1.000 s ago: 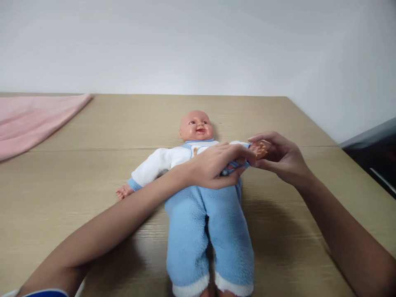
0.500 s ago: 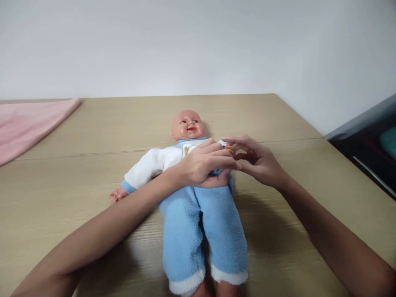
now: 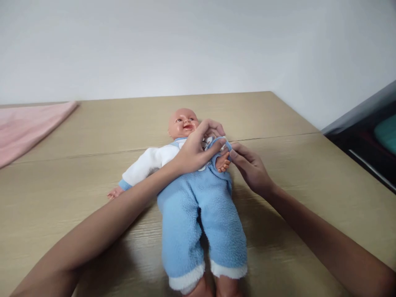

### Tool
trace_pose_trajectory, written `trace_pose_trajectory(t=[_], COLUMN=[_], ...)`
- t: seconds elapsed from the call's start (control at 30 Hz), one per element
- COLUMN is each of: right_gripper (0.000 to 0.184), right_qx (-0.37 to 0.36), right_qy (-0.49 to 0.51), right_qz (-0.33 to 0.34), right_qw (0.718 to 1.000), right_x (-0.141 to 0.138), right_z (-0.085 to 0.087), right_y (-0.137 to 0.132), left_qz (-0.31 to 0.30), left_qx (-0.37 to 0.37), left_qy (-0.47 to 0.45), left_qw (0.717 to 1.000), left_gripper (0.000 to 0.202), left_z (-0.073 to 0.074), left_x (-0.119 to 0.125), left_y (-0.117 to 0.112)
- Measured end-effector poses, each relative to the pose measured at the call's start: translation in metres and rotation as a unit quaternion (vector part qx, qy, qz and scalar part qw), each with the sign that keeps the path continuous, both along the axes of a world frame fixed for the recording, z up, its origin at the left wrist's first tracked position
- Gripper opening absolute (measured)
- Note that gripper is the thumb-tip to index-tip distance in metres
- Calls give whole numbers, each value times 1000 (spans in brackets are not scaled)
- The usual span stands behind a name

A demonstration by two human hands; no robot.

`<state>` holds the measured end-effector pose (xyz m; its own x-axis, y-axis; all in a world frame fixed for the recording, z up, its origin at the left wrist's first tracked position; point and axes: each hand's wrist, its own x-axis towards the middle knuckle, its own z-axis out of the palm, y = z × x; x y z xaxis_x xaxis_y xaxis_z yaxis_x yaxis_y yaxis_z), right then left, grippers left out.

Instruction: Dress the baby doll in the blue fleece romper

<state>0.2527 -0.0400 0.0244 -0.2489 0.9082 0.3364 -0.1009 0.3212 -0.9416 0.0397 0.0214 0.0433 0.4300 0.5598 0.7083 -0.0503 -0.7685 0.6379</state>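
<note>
A baby doll (image 3: pixel 199 206) lies on its back, head away from me, in a white top with blue trim and fluffy blue trousers. Its arm on my right is bent across the chest, and a small doll hand (image 3: pixel 222 163) pokes out of the blue sleeve cuff (image 3: pixel 229 146). My left hand (image 3: pixel 198 150) reaches over the chest, thumb and curled fingers around that sleeve. From the right, my right hand (image 3: pixel 251 167) pinches the edge of the cuff between thumb and fingers. The doll's other arm (image 3: pixel 140 167) rests outstretched on the table.
The doll lies on a wooden table (image 3: pixel 293 165) with a seam running across it. Pink cloth (image 3: pixel 31 128) covers the far left corner. Behind is a pale wall (image 3: pixel 173 49). A dark object (image 3: pixel 361 136) with a green patch stands beyond the right edge.
My left hand's fingers have risen and curled around the sleeve. My right hand has lowered slightly onto the cuff. The doll's hand now points downward, and its bare belly is covered.
</note>
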Motion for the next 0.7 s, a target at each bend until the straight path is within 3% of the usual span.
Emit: trace_pose_trajectory(t=[0.1, 0.3, 0.53, 0.7], right_gripper=[33, 37, 45, 42], right_qx=[-117, -53, -149, -164], right_qy=[87, -68, 3, 10], right_qz=[-38, -196, -148, -129], right_qw=[989, 977, 978, 978], right_x=[-7, -11, -13, -11], right_z=[-5, -11, -26, -26], right_y=[-1, -5, 9, 16], left_qz=[10, 2, 0, 63], left_qx=[-46, -66, -85, -86], left_qy=[52, 81, 114, 109], left_qw=[998, 994, 990, 988], left_gripper=[21, 14, 13, 11], left_z=[0, -4, -4, -9], left_x=[0, -1, -1, 0], left_y=[2, 3, 8, 17])
